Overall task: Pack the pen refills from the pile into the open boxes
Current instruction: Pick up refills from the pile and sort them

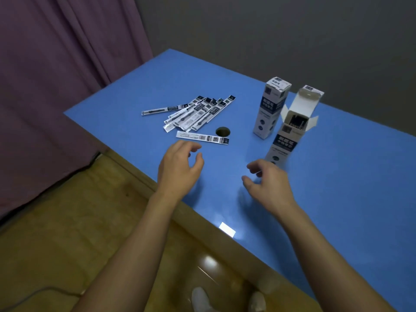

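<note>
A pile of packaged pen refills (pixel 198 112) in white and black sleeves lies fanned out on the blue table (pixel 326 188). One single refill (pixel 202 138) lies apart, just in front of the pile. My left hand (pixel 180 168) hovers right below that refill, fingers curled apart and holding nothing. An open box (pixel 290 129) stands upright at the right, lid flap up, with dark refills inside. A second box (pixel 271 108) stands behind it with its top closed. My right hand (pixel 266 182) sits near the open box's base, empty, fingers apart.
A round cable hole (pixel 222 131) is in the table between the pile and the boxes. A purple curtain (pixel 56 75) hangs at the left and a grey wall stands behind. The table's near edge runs diagonally above a wooden floor (pixel 67 244).
</note>
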The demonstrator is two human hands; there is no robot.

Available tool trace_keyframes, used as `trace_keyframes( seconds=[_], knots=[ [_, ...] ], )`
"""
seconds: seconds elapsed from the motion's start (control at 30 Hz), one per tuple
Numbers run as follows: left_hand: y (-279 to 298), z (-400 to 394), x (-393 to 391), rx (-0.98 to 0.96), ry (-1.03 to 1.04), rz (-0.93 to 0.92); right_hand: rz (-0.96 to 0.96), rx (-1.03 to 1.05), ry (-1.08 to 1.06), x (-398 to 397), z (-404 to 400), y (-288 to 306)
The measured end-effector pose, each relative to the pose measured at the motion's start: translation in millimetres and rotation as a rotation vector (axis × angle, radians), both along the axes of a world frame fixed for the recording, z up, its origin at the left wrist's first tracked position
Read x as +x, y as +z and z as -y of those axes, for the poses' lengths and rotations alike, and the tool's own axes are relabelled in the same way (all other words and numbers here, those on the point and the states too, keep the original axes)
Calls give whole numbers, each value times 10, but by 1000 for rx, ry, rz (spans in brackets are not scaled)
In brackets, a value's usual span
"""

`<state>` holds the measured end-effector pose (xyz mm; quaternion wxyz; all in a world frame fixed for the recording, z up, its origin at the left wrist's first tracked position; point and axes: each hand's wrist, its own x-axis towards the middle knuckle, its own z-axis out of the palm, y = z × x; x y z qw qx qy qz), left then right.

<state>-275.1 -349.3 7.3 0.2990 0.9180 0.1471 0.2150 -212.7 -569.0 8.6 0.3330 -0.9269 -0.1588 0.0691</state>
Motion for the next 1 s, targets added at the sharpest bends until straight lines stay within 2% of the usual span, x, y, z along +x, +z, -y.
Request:
trace_keyframes(
  seconds=[0.2,0.47,0.73,1.0],
  knots=[
    [51,-450,-108,8,16,-14,95,24,-1,73,-533,115],
    [123,-1062,98,30,16,-102,86,-3,-42,392,-1073,92],
    [92,-1696,822,44,-2,-152,61,25,-96,1013,-1678,-11],
    [-85,-1856,1569,1,-93,-252,44,-9,-166,1447,-2016,-186]
  ],
)
